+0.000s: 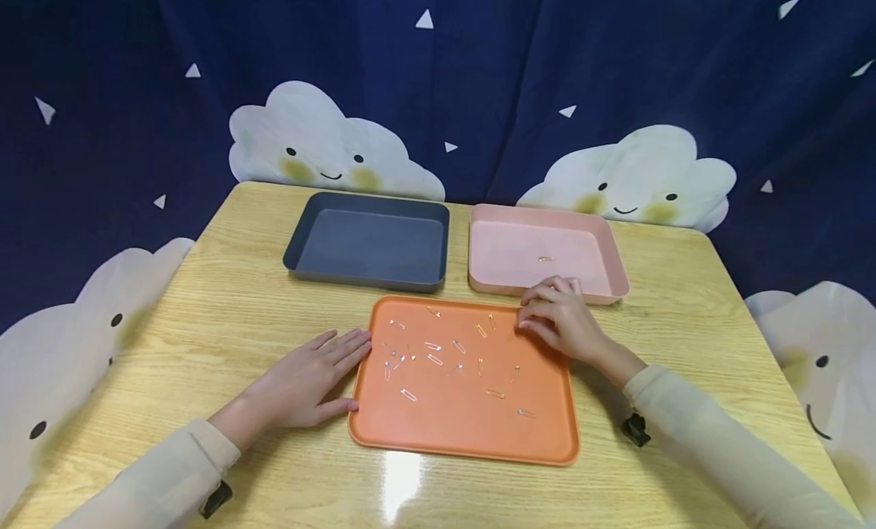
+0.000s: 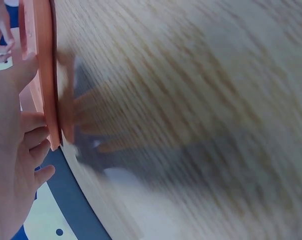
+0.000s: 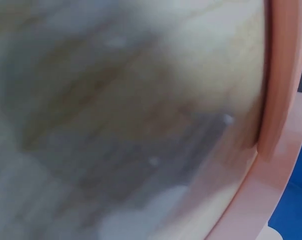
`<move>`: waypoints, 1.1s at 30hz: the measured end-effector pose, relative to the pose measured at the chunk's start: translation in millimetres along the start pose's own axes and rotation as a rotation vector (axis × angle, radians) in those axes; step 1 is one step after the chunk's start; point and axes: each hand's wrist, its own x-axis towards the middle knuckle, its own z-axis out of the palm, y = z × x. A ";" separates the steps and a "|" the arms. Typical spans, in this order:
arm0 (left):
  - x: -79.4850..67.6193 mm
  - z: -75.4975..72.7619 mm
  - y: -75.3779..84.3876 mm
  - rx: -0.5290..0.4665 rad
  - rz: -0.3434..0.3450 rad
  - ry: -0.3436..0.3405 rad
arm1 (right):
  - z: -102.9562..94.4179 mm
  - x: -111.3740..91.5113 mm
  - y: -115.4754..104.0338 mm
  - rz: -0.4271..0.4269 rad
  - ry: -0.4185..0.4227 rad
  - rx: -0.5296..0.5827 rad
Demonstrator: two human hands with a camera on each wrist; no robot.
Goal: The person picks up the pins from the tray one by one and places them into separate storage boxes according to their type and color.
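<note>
Silver and gold safety pins (image 1: 434, 359) lie scattered over an orange tray (image 1: 458, 430). My left hand (image 1: 308, 381) lies flat with fingers spread, its fingertips and thumb at the tray's left rim. In the left wrist view, the left hand (image 2: 18, 135) shows its fingers against the orange rim. Over the tray's far right corner is my right hand (image 1: 564, 324), fingers bent and thumb near the index fingertip. I cannot tell whether a pin is between them. One gold safety pin (image 1: 545, 259) lies inside the pink tray (image 1: 547, 289), just beyond the right hand.
A dark grey tray (image 1: 366, 280) stands at the back left, beside the pink one. All the trays are on a light wooden table (image 1: 684, 301). Behind it hangs a dark blue curtain (image 1: 479, 73) with smiling clouds.
</note>
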 end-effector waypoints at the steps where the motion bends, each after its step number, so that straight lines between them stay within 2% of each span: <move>1: -0.2 0.0 0.0 0.001 -0.001 -0.002 | -0.7 1.2 0.5 0.004 0.008 -0.001; 11: -1.1 0.4 -0.9 -0.006 -0.014 -0.010 | -6.4 14.4 7.3 0.007 0.072 0.003; 20: -2.0 2.2 -1.8 0.001 -0.013 -0.006 | -13.3 21.0 19.8 0.011 0.093 -0.024; 27: -3.6 3.0 -2.0 0.002 -0.014 -0.004 | -23.4 30.5 38.7 -0.001 0.109 -0.035; 33: -4.2 2.4 -1.4 -0.001 -0.009 0.004 | -34.6 39.0 56.6 0.011 0.089 -0.097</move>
